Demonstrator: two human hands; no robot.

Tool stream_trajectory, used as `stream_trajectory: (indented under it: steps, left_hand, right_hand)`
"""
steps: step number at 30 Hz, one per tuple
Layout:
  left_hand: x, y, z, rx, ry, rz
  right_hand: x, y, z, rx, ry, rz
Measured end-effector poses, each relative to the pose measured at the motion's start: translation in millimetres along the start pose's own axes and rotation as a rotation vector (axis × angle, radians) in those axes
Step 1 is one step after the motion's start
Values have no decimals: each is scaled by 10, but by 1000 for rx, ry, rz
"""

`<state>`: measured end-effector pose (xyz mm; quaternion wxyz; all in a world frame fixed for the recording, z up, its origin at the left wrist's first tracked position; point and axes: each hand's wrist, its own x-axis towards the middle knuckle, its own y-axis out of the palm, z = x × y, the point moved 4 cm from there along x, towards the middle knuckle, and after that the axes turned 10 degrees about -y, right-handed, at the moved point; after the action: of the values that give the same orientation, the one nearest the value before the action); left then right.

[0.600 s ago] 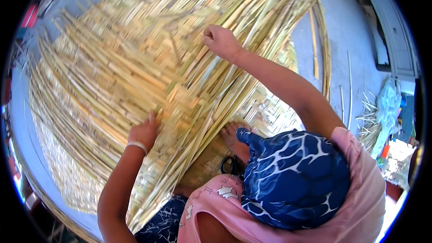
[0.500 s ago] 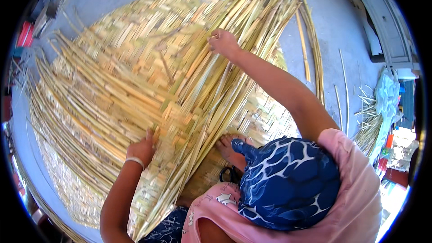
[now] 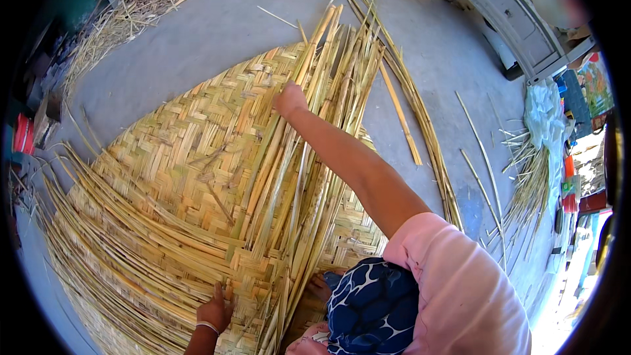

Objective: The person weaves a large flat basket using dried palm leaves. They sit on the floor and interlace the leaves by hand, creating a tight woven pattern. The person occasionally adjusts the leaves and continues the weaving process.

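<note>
A large mat of split cane strips [image 3: 190, 128], woven in a diagonal pattern, lies on the floor before me. Long unwoven strips [image 3: 302, 177] run up its right side in a thick bundle, and others [image 3: 125, 223] fan out to the left. My right hand [image 3: 290, 98] is closed round a cane strip at the left edge of the upright bundle, near the mat's far rim. Lower down, my left hand [image 3: 215, 309] rests on the weave near the inner ends of the left-hand strips, index finger stretched and fingers apart. My right fingertips are partly hidden.
Loose canes [image 3: 420, 118] lie right of the mat on the grey floor. Further right are a pile of thin strips [image 3: 526, 177] and a pale blue plastic bag [image 3: 544, 115]. A wheeled metal frame [image 3: 506, 20] stands far right. Cane scraps [image 3: 131, 13] litter the far left.
The view has shifted, showing more floor beyond the mat. My right hand keeps to the upright bundle's left edge, nearer its far end. My left hand stays by the inner strip ends.
</note>
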<state>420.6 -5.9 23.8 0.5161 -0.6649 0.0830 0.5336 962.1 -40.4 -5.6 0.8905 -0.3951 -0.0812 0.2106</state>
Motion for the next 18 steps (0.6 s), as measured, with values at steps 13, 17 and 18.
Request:
stream_trajectory:
  steps: [13, 17, 18]
  left_hand:
    - [88, 338, 160, -80, 38, -50]
    - [99, 305, 122, -75, 46, -87]
    - [75, 269, 95, -72, 19, -67]
  right_hand:
    - [684, -87, -216, -12, 250, 145]
    - [795, -49, -400, 21, 280, 69]
    - [799, -40, -399, 75, 304, 98]
